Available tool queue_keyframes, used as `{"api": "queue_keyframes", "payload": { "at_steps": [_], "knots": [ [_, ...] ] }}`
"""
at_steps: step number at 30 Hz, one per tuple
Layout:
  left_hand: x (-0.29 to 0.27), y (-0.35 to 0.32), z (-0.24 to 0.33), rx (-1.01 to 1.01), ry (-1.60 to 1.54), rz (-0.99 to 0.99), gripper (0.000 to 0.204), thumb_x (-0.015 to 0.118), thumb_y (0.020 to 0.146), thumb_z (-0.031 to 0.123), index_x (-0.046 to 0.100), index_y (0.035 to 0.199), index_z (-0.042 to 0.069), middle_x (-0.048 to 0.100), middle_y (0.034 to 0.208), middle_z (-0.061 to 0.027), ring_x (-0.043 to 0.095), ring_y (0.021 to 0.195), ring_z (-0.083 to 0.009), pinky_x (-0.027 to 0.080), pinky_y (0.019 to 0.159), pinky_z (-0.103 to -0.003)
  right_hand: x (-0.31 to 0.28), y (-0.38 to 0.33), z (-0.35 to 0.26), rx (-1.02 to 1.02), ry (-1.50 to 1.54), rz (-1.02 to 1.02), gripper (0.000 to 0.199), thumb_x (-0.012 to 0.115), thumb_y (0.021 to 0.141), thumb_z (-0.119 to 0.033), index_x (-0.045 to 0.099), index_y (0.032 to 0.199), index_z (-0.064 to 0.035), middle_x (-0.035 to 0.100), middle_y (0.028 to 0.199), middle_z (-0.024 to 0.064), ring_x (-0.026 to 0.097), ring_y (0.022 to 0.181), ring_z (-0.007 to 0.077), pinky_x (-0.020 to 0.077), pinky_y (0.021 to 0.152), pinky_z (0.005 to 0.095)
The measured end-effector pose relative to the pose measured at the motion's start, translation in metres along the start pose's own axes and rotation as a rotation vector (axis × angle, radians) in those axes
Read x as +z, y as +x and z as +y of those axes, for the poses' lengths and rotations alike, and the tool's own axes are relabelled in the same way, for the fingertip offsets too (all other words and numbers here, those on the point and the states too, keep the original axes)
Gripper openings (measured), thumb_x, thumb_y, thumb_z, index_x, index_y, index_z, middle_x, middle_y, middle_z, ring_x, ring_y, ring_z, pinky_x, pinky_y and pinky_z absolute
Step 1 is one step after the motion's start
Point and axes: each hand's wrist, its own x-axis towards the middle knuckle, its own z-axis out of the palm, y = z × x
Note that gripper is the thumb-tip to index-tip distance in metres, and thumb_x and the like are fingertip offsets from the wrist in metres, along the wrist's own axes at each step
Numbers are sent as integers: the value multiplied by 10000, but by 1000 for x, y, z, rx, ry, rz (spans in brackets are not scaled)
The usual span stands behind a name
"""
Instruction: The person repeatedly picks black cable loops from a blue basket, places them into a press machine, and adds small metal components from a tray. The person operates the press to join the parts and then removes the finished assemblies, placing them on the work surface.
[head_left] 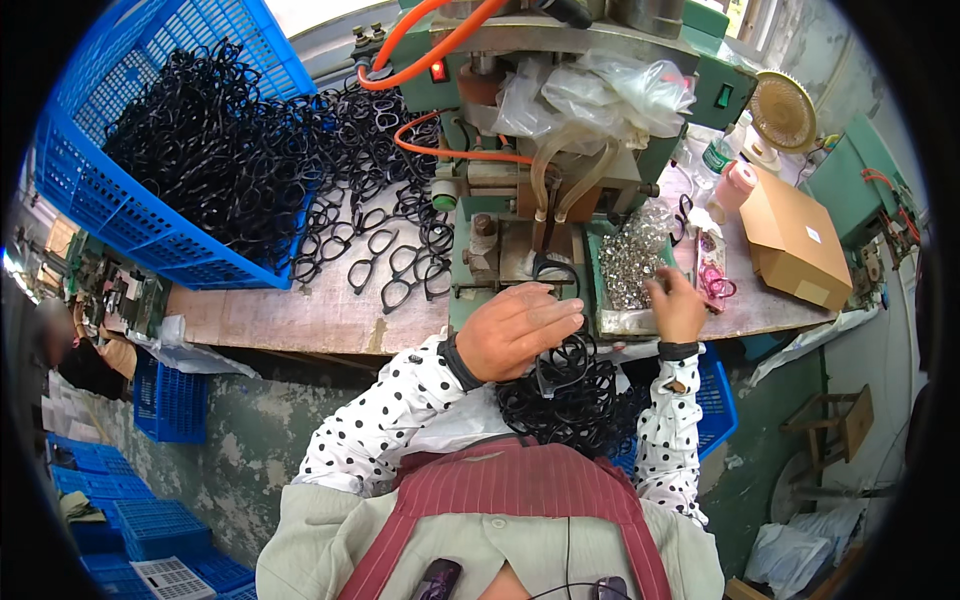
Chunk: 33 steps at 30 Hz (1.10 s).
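Observation:
My left hand (518,332) is closed, its fingers together, at the front of a green press machine (470,215). It grips a black eyeglass frame (556,268) whose rim shows above the fingers, under the machine's head; the thumb is hidden. To the right, my right hand (677,308) is at the edge of a green tray (628,322) heaped with small shiny metal parts (632,262). Its fingers are bent together, and anything between them is too small to make out. More black eyeglass frames (565,400) are piled below my hands, at my lap.
A blue crate (165,235) full of black frames stands tilted at left, with loose frames (400,262) spread on the table (250,310). At right are a cardboard box (795,240), a pink bottle (735,185) and pink scissors (716,283). Orange hoses (430,55) cross the machine.

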Motion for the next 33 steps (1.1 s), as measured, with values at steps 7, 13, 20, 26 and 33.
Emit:
{"api": "queue_keyframes", "payload": {
  "at_steps": [7,13,20,26,33],
  "knots": [
    [-2,2,2,-17,5,-44,466,677,758,21,603,1217,49,624,1248,-110,630,1042,-284,474,971,-459,35,-3,6,-93,123,163,124,706,808,-215,681,870,-110,638,850,94,628,792,306,495,683,420],
    [-14,-34,-4,-46,196,125,404,700,785,177,616,1176,123,613,1217,-78,596,1015,-243,437,900,-428,39,-3,7,-32,321,272,96,669,856,-170,654,889,-81,663,862,109,635,811,302,492,712,401],
    [-38,-121,-94,-622,744,-230,230,622,724,62,699,898,192,587,1193,-38,526,1070,-254,389,901,-398,33,-10,-4,83,301,246,85,654,866,-130,607,899,-67,663,860,126,630,808,322,490,700,404],
    [-54,-128,-129,-338,734,-630,153,586,786,168,698,875,222,511,1348,18,468,1188,-211,326,991,-398,38,-10,-4,-220,161,412,64,653,843,-79,608,888,-69,636,814,113,605,771,326,468,668,426],
    [-82,-100,-115,-415,443,-218,190,606,779,25,645,948,101,643,1171,-39,560,1149,-247,364,989,-409,36,-8,-8,-296,-55,455,117,648,825,-37,631,921,-102,640,813,94,587,748,296,469,679,424]
  ]
}}
